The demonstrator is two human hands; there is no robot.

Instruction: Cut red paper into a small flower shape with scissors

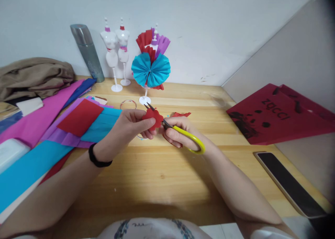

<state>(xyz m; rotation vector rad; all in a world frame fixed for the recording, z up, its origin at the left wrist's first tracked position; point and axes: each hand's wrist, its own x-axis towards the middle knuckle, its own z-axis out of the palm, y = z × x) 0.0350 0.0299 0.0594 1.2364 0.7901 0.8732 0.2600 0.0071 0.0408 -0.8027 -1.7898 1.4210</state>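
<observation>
Between the thumb and fingers of my left hand (134, 124) is a small red paper piece (156, 121) with a scalloped edge. My right hand (180, 131) holds scissors with yellow handles (192, 137). The dark blades pass at the red piece, and their tips show beyond its upper left edge. A red paper scrap (182, 114) lies just behind my right hand. Beyond my hands stands a white mini mannequin (144, 100) dressed in pleated red, purple and blue paper (151, 69).
Two bare mannequins (111, 57) and a grey-green bottle (90, 55) stand at the back left. Coloured paper sheets (81, 117) and a brown cloth (36, 76) cover the left side. At the right are a red bag (280, 115) and a phone (288, 183).
</observation>
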